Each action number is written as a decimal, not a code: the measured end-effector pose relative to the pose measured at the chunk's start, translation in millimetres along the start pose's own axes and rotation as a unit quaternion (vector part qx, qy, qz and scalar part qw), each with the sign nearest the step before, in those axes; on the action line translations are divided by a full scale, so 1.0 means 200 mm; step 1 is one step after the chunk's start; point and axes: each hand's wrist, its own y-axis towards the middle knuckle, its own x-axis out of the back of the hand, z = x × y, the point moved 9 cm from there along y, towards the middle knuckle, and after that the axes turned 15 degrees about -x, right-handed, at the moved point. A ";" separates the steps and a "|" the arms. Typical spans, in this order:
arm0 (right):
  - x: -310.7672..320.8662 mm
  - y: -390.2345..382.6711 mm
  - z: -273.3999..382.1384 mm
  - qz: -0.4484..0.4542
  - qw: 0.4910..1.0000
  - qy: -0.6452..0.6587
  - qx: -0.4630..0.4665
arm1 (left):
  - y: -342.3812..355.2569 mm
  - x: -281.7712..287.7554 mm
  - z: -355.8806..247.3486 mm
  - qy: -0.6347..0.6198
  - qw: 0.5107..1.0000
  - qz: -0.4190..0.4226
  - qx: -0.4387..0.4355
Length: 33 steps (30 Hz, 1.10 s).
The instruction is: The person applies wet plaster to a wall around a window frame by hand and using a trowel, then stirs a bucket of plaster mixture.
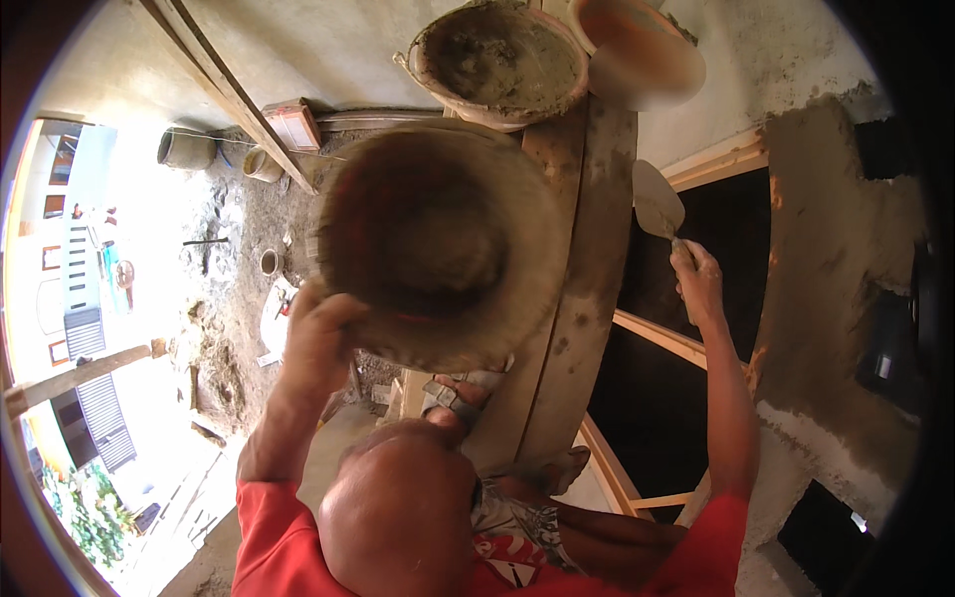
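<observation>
Two items held: bucket [438, 244] and trowel [657, 202].
Your left hand [323, 336] grips the bucket's rim; your right hand [698, 277] clasps the trowel's handle, blade pointing away from you.

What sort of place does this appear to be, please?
It looks like a building site: there is a round tan tub of grey, mortar-like mix, a flat, pale-bladed trowel in the right hand, and straight, bare wooden framing.
</observation>
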 end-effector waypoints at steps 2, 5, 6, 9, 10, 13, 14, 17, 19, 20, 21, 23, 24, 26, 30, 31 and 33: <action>0.09 0.07 -0.03 -0.057 0.995 -0.032 0.080 | 0.02 -0.23 0.10 -0.006 0.995 0.101 0.017; 0.09 0.11 0.14 -0.097 0.975 -0.080 0.185 | 0.00 -0.45 0.27 0.048 0.965 0.251 0.054; 0.07 0.12 0.23 -0.103 0.966 -0.098 0.215 | -0.02 -0.53 0.32 0.056 0.957 0.281 0.051; -0.02 0.25 0.47 -0.108 0.942 -0.157 0.276 | -0.06 -0.70 0.50 0.069 0.937 0.340 0.050; -0.05 0.32 0.52 -0.103 0.936 -0.165 0.292 | -0.08 -0.76 0.53 0.061 0.930 0.355 0.068; -0.12 0.51 0.62 -0.075 0.927 -0.187 0.316 | -0.14 -0.87 0.67 0.016 0.914 0.397 0.084; -0.16 0.55 0.64 -0.060 0.926 -0.192 0.318 | -0.15 -0.87 0.69 0.031 0.915 0.395 0.079; -0.29 0.57 0.66 -0.001 0.930 -0.206 0.305 | -0.13 -0.84 0.72 0.074 0.912 0.398 0.062; -0.33 0.51 0.66 0.038 0.926 -0.213 0.308 | -0.10 -0.82 0.73 0.083 0.904 0.417 0.042; -0.37 0.48 0.63 0.059 0.925 -0.215 0.309 | -0.09 -0.81 0.74 0.107 0.901 0.419 0.044; -0.39 0.45 0.62 0.056 0.909 -0.216 0.351 | -0.08 -0.81 0.75 0.131 0.896 0.421 0.048; -0.48 0.39 0.62 0.077 0.907 -0.220 0.351 | -0.07 -0.79 0.76 0.183 0.886 0.421 0.071; -0.52 0.36 0.62 0.088 0.906 -0.223 0.348 | -0.06 -0.77 0.77 0.206 0.878 0.422 0.090; -0.57 0.29 0.64 0.095 0.898 -0.221 0.370 | -0.06 -0.78 0.73 0.215 0.873 0.426 0.099; -0.68 0.17 0.69 0.133 0.885 -0.200 0.399 | -0.05 -0.67 0.72 0.146 0.918 0.340 0.145; -0.72 0.14 0.71 0.162 0.890 -0.213 0.369 | -0.04 -0.60 0.75 0.122 0.932 0.294 0.174; -0.74 0.12 0.77 0.124 0.876 -0.217 0.413 | 0.10 -0.45 0.75 0.233 0.944 0.233 0.003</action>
